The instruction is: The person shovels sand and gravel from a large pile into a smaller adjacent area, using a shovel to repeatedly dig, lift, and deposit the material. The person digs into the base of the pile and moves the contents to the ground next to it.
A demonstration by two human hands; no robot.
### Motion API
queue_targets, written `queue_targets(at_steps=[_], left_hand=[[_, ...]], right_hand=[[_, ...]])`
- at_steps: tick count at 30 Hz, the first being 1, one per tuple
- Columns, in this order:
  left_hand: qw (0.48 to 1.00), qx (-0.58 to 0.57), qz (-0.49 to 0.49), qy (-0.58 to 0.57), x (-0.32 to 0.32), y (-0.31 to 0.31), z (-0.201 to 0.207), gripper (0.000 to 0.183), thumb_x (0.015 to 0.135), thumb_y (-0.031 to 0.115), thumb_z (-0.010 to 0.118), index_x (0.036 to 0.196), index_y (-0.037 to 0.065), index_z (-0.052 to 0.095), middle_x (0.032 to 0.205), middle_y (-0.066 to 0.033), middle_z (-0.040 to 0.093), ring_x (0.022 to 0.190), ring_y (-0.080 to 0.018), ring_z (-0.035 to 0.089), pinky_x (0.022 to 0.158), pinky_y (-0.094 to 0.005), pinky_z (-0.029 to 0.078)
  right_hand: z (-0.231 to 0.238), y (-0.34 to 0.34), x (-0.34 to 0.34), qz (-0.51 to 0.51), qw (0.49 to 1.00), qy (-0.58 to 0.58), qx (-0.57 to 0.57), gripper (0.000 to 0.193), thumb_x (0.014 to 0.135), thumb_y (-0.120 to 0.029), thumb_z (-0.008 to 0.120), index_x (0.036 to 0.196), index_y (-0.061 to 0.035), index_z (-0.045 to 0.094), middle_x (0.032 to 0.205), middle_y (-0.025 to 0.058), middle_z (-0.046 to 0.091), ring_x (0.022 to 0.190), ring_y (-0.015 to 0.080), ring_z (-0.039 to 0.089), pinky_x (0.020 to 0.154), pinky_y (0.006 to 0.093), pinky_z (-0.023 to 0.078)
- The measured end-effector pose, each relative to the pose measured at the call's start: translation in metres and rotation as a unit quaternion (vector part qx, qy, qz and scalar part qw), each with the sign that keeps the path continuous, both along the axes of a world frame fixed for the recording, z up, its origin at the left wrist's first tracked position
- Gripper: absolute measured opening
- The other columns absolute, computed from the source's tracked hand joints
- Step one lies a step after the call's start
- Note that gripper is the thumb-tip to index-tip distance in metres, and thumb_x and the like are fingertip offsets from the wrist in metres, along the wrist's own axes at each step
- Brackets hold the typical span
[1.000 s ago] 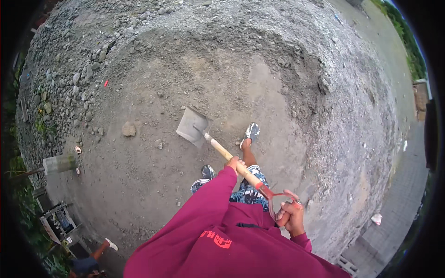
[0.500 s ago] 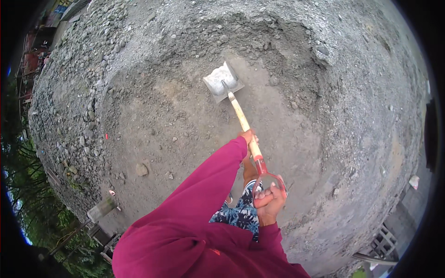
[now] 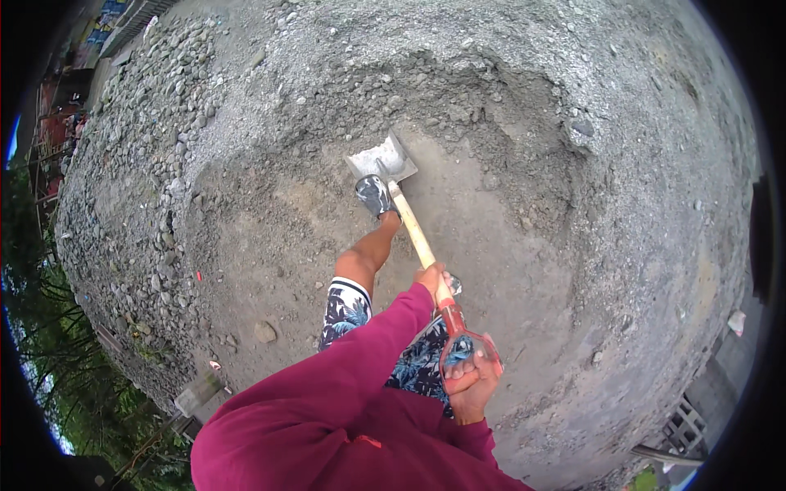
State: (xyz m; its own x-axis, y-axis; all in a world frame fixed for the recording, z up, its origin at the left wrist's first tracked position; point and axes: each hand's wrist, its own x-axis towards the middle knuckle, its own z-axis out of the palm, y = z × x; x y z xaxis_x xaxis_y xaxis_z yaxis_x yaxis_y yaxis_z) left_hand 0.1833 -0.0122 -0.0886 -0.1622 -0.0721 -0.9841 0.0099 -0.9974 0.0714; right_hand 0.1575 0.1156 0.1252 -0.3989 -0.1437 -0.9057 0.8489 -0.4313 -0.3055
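Note:
A shovel (image 3: 417, 233) with a pale wooden shaft points away from me, its wide metal blade (image 3: 397, 164) low against the grey ground. My left hand (image 3: 432, 280) is wrapped round the lower shaft, just above the red collar. Nearer to me, my right hand (image 3: 475, 391) grips the crossbar of the red D-shaped handle (image 3: 473, 342). My left foot, in a dark shoe (image 3: 373, 195), is beside the blade's rear left edge, overlapping it in the view; whether it presses on it I cannot tell.
A dug-out bank of loose gravel (image 3: 524, 123) curves round beyond the blade. Rounded stones (image 3: 164, 188) lie scattered on the left, with a larger stone (image 3: 264, 331) nearer me. A concrete block (image 3: 198, 393) stands at lower left; hollow blocks (image 3: 686, 425) lie at lower right.
My left leg has come forward, bringing its shoe up to the blade. The shovel has shifted slightly left and nearer to me, both hands still gripping it.

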Motion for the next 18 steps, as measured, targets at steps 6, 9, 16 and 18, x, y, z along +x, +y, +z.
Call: queue_targets(at_steps=[6,9,16,18], left_hand=[[0.996,-0.072,-0.014,0.05,-0.033,-0.193,-0.112,0.014,0.081,0.013,0.055,0.089,0.005,0.047,0.064,-0.0055,0.048,0.047,-0.0182,0.048,0.043,-0.0372,0.046],[0.993,-0.116,0.015,-0.003,-0.068,-0.188,-0.131,0.015,0.081,0.013,0.055,0.09,0.004,0.047,0.063,-0.0065,0.049,0.047,-0.0194,0.048,0.043,-0.039,0.046],[0.98,-0.059,-0.165,0.097,-0.056,-0.185,-0.141,0.034,0.087,0.03,0.055,0.105,0.002,0.05,0.091,-0.0152,0.058,0.079,-0.0298,0.061,0.069,-0.045,0.052],[0.934,0.011,-0.336,0.123,-0.041,-0.189,-0.175,0.056,0.09,0.048,0.047,0.122,0.003,0.049,0.12,-0.0223,0.057,0.109,-0.0374,0.056,0.087,-0.0504,0.047]], right_hand=[[-0.132,-0.141,-0.024,0.203,0.954,0.22,-0.016,0.052,0.078,-0.001,0.051,0.129,0.0023,0.041,0.061,0.0073,0.05,0.043,0.017,0.049,0.041,0.0323,0.044],[-0.156,-0.132,-0.048,0.148,0.98,0.134,-0.03,0.05,0.077,0.0,0.055,0.126,0.0048,0.044,0.062,0.0061,0.053,0.042,0.0142,0.049,0.042,0.0281,0.043],[-0.199,-0.099,-0.074,0.116,0.986,0.101,0.057,0.038,0.077,-0.007,0.055,0.115,-0.0021,0.051,0.058,0.0024,0.045,0.044,0.0134,0.046,0.04,0.0289,0.043],[-0.256,-0.056,-0.069,0.114,0.976,0.077,0.171,0.021,0.076,-0.008,0.055,0.096,-0.0026,0.056,0.059,0.0035,0.047,0.044,0.0146,0.047,0.04,0.0298,0.043]])
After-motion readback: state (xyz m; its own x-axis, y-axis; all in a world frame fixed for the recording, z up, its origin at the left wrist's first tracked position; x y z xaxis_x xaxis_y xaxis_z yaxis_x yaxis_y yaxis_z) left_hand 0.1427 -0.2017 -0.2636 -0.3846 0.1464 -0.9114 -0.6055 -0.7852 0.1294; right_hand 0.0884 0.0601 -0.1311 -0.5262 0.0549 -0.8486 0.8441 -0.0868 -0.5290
